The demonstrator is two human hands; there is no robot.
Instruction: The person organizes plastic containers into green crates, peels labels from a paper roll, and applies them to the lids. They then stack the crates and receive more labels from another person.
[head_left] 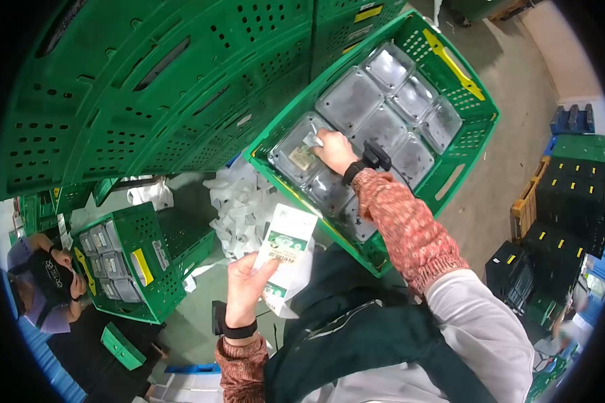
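Observation:
A strip of white-and-green printed labels is held in my left hand, thumb over its edge, its lower end hanging loose. My right hand is over a clear plastic tub at the near left corner of a green crate. Its fingers are drawn together on a small pale label at the lid. Just beside the fingertips, another printed label shows on the tub. More clear lidded tubs fill the crate in rows, with dark spots showing inside.
Stacked green crates form a wall at the upper left. White paper strips lie heaped below it. At the left, another person stands by a green crate of tubs. Dark crates are stacked at right.

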